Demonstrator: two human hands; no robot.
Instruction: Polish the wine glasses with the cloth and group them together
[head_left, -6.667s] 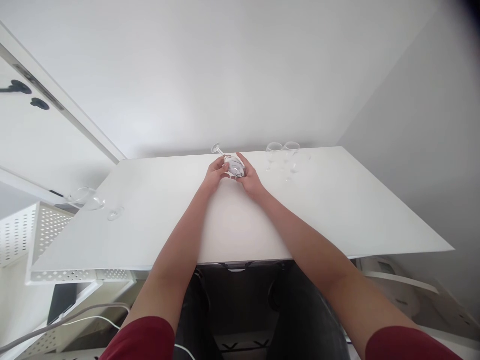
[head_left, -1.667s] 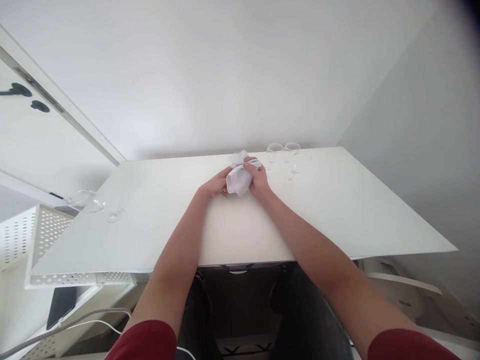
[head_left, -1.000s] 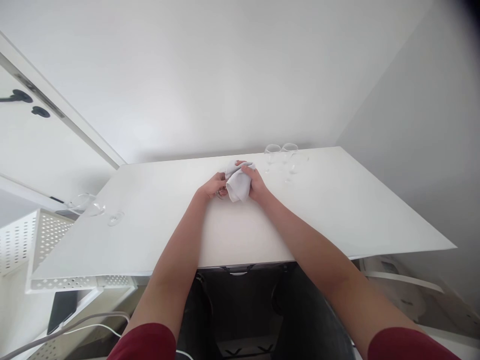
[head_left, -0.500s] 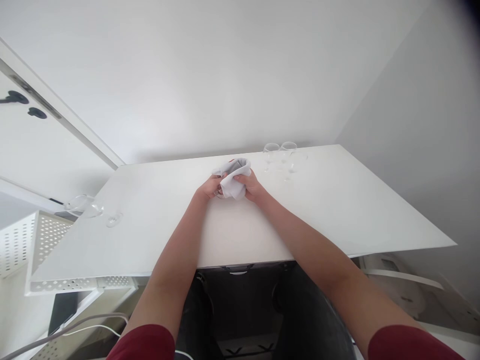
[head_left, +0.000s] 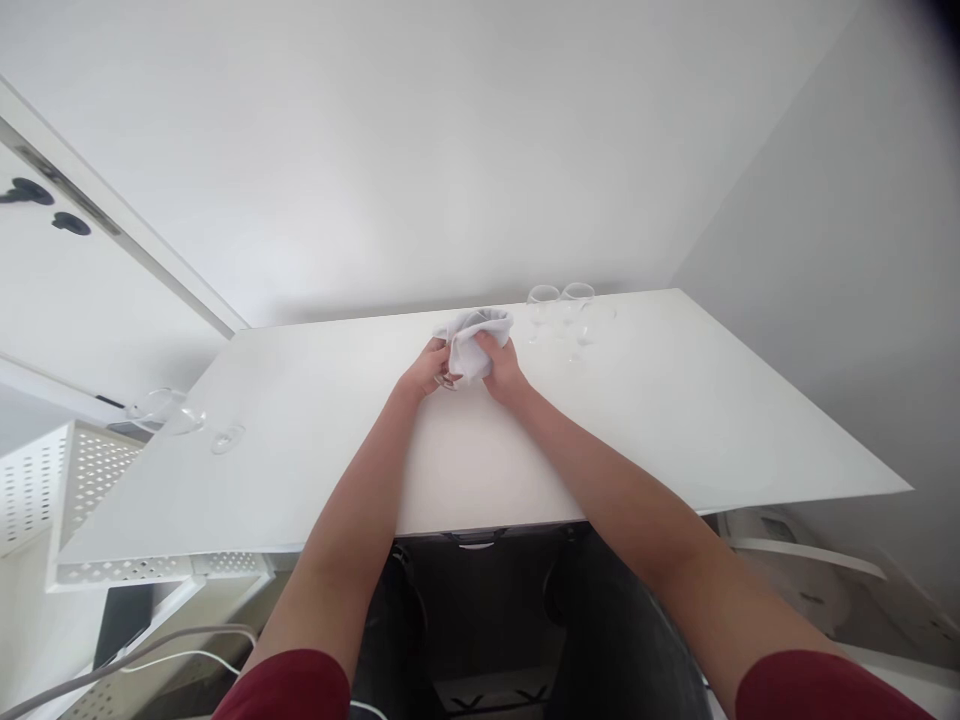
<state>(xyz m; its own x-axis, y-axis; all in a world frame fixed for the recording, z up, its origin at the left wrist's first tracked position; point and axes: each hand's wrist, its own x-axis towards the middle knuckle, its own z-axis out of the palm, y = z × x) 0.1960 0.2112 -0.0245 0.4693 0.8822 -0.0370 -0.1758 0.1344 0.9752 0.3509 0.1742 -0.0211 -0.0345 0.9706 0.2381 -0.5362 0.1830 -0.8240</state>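
While a white cloth (head_left: 474,342) is bunching around a wine glass (head_left: 448,379) near the far middle of the white surface (head_left: 675,400), both hands are closing on the bundle from either side. Most of the glass is lying hidden inside the cloth, with only a small clear part showing at the lower left, by the left hand (head_left: 427,368), so its long axis cannot be told for certain. That hand is grasping the exposed glass part, sitting left of and just below the cloth. On the other side, the right hand (head_left: 501,366) is clenching the cloth itself, fingers pressing into the folds, and is lying closer to the bulk of the bundle. Just beyond and to the right, three more stemmed glasses (head_left: 564,312) are standing near the wall. Well apart, at the surface's left edge, another glass (head_left: 169,412) is lying on its side.
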